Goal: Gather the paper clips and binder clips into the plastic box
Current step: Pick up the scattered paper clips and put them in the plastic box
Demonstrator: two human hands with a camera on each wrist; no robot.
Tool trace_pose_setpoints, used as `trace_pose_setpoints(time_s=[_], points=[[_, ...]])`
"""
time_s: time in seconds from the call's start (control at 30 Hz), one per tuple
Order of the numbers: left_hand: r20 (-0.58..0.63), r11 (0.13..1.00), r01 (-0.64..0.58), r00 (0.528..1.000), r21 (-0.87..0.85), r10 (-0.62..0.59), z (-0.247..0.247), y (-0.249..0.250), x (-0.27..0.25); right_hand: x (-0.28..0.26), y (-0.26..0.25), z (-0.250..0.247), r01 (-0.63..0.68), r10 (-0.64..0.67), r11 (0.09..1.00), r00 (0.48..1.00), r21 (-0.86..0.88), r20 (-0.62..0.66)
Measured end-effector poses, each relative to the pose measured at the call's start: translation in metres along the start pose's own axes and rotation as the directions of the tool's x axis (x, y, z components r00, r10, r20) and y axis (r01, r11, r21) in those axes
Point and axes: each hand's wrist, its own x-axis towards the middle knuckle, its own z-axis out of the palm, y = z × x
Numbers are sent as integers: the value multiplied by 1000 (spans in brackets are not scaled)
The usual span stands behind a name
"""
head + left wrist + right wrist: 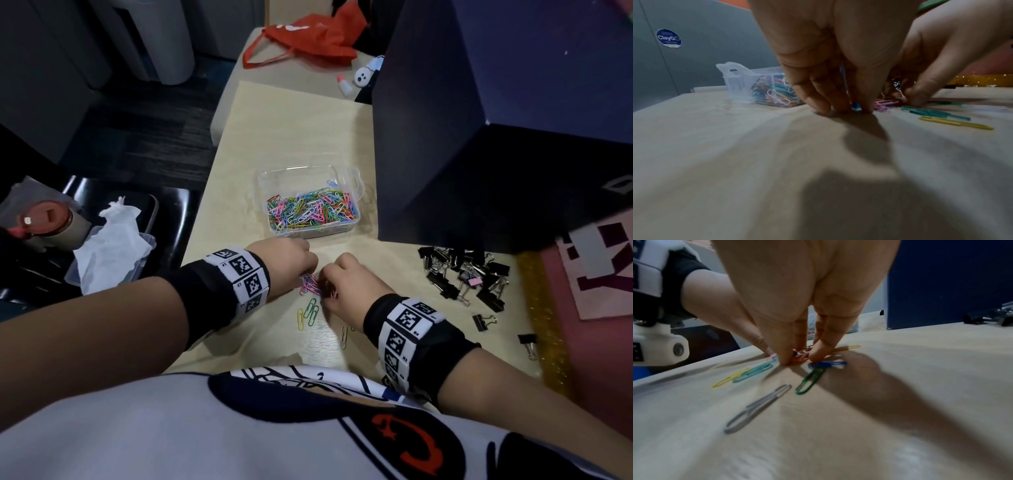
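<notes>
The clear plastic box [274, 178] holds a heap of coloured paper clips [311, 210] in the middle of the table. Just in front of it, my left hand [306, 274] and right hand [325, 287] meet over a small pile of loose paper clips [310, 286]. In the left wrist view my left hand [851, 110] pinches a blue clip [856, 108] against the table. My right hand [797, 358] pinches red and pink clips from the pile. Green and yellow clips [308, 313] lie nearer me. Black binder clips [462, 274] lie heaped to the right.
A large dark blue box [479, 137] stands behind the binder clips. Loose blue [827, 364], green [809, 381] and grey clips [756, 408] lie by my right hand. Two stray binder clips [484, 322] sit near the glittery yellow strip [544, 318]. A chair with tissue [109, 246] is left of the table.
</notes>
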Motion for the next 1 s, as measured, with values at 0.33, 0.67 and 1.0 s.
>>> trace_pose_setpoints(time_s=[0.33,0.67,1.0], points=[[-8,997,54,999,49,-54,3,1,1,13,13,-15,-165,169,983,984,75,-61],[-313,963,151,924,-224,-218,-39,-27,-9,39,-3,-76,-57,174,949,913,309,-369],[-381,942,169,882,-290,-276,-37,-27,-17,21,6,-73,-273,277,960,957,58,-89]])
